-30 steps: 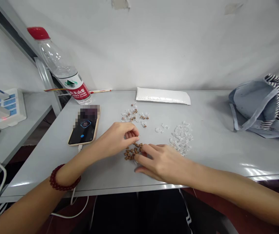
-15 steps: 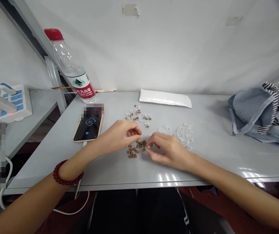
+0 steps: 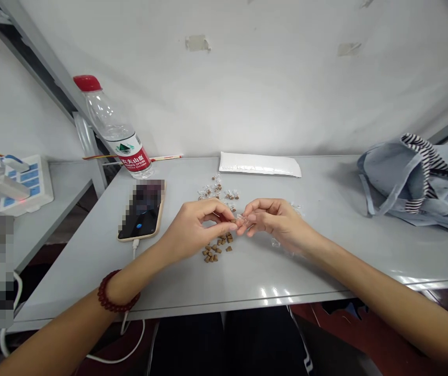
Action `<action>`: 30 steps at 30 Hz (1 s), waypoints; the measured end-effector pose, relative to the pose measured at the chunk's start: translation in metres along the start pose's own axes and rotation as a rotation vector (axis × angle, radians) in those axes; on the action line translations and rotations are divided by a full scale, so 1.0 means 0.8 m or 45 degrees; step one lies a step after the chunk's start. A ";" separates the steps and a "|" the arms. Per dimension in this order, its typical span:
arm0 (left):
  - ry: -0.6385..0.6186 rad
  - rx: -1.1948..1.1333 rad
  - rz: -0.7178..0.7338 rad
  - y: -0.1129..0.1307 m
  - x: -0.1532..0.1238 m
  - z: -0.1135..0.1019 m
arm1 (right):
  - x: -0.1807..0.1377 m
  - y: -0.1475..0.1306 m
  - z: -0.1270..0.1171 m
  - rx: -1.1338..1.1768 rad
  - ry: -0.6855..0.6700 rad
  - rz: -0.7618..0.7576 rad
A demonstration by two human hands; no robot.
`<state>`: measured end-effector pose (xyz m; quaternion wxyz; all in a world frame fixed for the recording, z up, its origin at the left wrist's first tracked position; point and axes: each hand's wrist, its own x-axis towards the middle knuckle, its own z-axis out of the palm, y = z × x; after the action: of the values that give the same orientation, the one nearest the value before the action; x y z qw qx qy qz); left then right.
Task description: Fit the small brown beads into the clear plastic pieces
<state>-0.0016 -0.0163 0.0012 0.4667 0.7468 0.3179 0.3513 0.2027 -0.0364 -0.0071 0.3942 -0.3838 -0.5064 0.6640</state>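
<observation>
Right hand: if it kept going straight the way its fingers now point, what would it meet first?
The right hand, holding a small clear piece, would most likely meet the left hand first, at its fingertips; depth here is hard to judge.

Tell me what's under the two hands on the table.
Small brown pieces lie on the grey table below the left hand, and clear bits show below the right hand. What lies right beneath the palms is covered.

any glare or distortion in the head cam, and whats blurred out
In the head view, white glare streaks lie on the glossy grey table near its front edge, the wide lens seems to bow that edge, and the phone is partly pixelated.
</observation>
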 end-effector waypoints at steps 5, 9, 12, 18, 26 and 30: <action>-0.009 0.029 0.002 0.002 0.001 -0.001 | 0.000 0.000 0.000 -0.033 -0.019 0.029; -0.040 0.086 -0.007 0.002 0.001 0.000 | 0.000 0.002 0.001 -0.082 -0.031 0.034; -0.074 0.151 0.036 0.001 0.001 0.003 | 0.000 0.002 0.004 -0.129 -0.037 0.025; -0.054 0.068 0.023 -0.001 0.001 0.002 | -0.005 -0.004 0.008 -0.226 -0.040 -0.053; -0.108 -0.150 -0.153 -0.006 -0.001 -0.006 | -0.006 -0.001 0.005 -0.125 -0.245 -0.123; -0.138 -0.223 -0.163 -0.006 -0.001 -0.005 | -0.004 0.003 0.002 -0.109 -0.278 -0.133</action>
<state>-0.0062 -0.0136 -0.0019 0.5680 0.6994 0.3072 0.3063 0.2023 -0.0407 -0.0086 0.3541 -0.2986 -0.5934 0.6582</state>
